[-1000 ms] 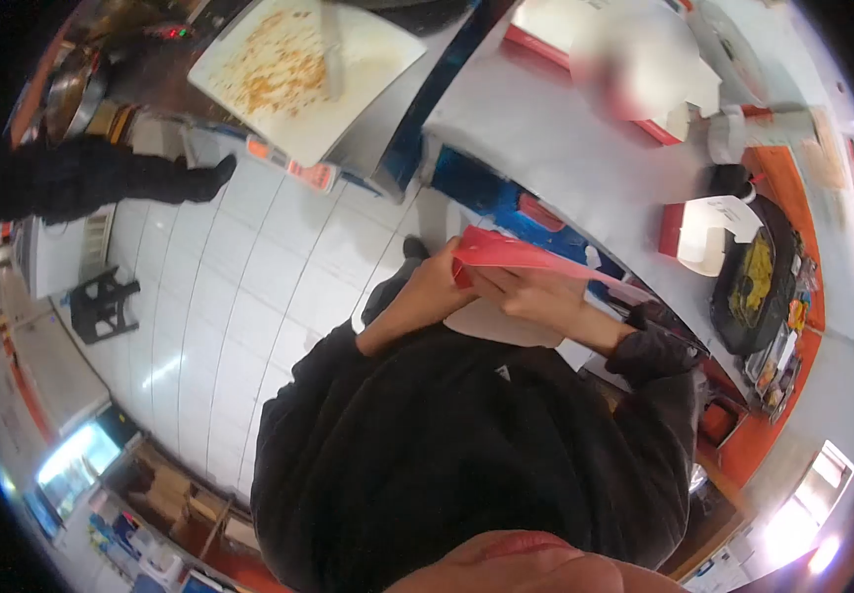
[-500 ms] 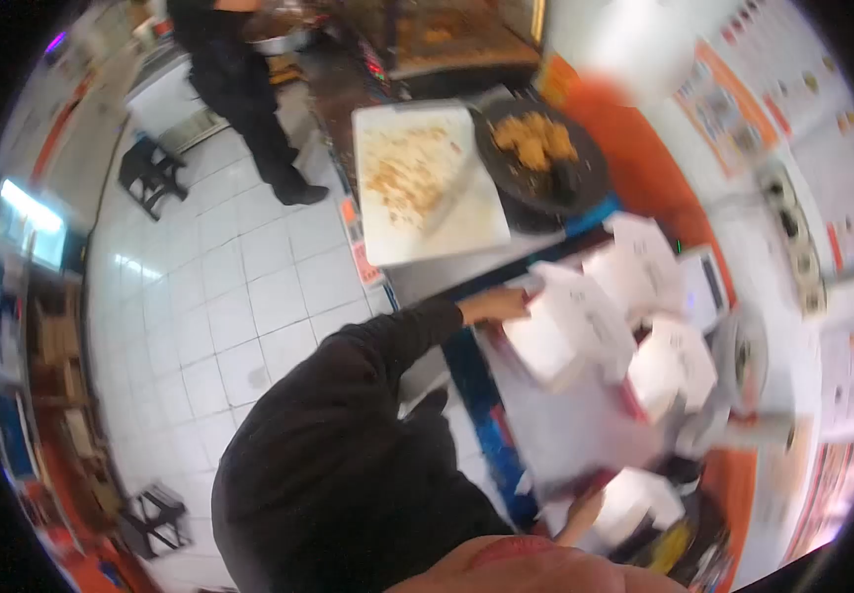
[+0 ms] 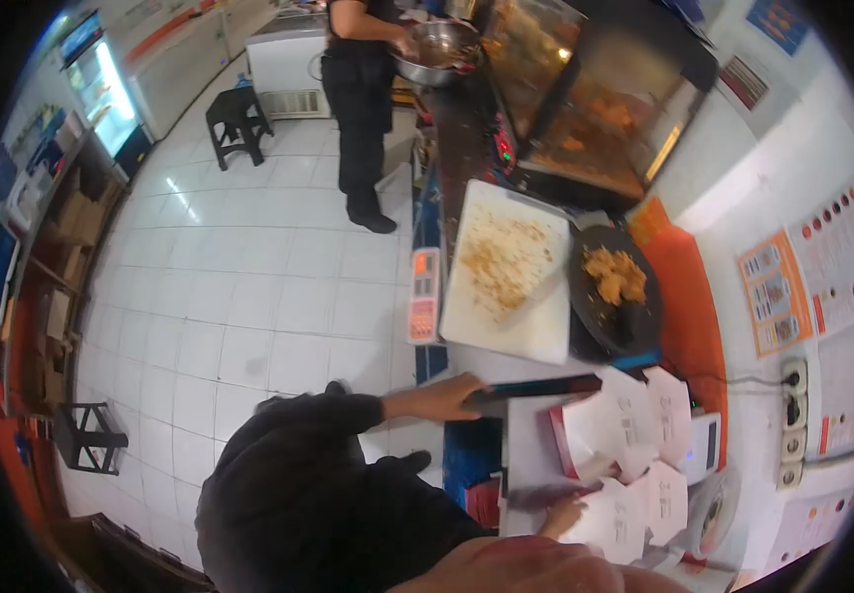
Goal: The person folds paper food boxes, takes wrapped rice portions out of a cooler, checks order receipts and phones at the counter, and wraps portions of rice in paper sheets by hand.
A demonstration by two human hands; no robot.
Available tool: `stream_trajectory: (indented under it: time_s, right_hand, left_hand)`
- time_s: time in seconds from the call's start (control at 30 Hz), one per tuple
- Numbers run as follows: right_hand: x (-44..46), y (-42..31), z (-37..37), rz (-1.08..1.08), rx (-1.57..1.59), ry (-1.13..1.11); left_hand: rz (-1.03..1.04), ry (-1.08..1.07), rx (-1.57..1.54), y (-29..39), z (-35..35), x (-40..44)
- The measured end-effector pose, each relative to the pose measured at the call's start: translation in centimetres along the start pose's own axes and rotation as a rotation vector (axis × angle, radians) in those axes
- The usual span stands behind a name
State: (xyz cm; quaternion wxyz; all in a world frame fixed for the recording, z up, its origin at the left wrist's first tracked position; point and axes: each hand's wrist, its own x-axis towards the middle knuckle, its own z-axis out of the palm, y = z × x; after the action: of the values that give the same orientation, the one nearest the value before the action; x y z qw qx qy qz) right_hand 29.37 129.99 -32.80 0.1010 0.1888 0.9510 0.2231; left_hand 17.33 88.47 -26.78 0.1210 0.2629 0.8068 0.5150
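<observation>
My left hand (image 3: 437, 398) is at the near corner of the counter, beside a dark edge strip (image 3: 535, 389). Its fingers look loosely bent and apart, and I make out nothing between them. Lower down, my right hand (image 3: 563, 516) has its fingers on the rim of a white paper takeaway box (image 3: 610, 524); part of the hand is hidden. An open takeaway box with red sides (image 3: 590, 435) stands just beyond, its printed lid flap (image 3: 632, 423) raised. More white flaps rise behind these boxes.
Past the boxes lie a white cutting board (image 3: 471, 311) strewn with crumbs and a dark stone mortar (image 3: 595, 321) holding fried pieces. A scale (image 3: 703, 442) stands by the wall. Another person (image 3: 363, 109) holds a metal bowl (image 3: 437, 59). Black stools (image 3: 237, 124) stand on the tiled floor.
My left hand has left the takeaway box and moved back to the counter's corner. My right hand stays at a box. The view has swung, showing more of the other person and the metal bowl.
</observation>
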Motion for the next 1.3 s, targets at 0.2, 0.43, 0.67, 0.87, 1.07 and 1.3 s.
stream_trajectory:
  time_s: [0.2,0.43,0.67,0.87,1.07,1.3]
  right_hand:
    - [-3.6,-8.7,-21.0,0.376,1.146,0.792]
    - [-2.9,-36.4,-34.3,-0.712,0.768,-0.046]
    - [1.5,-56.5,-42.4,-1.003,1.230,-0.032]
    - [9.5,-69.6,-46.5,-0.943,1.418,0.244]
    - [14.0,-84.7,-63.2,-0.654,1.721,0.486]
    - [8.1,-110.4,-72.0,-1.728,1.132,-0.031]
  left_hand:
    - [-0.460,0.258,-0.366,-8.1,-12.8,-20.4]
    - [-0.477,0.768,-0.377,-14.2,-24.3,-26.4]
    - [-0.198,0.548,-0.919,-16.0,-35.1,-12.5]
    - [-0.007,0.434,-0.412,-23.5,-47.7,-8.3]
    - [-1.157,0.453,-0.003,-49.5,-56.6,-29.9]
    - [-1.644,0.090,0.159,-53.7,-61.8,-53.6]
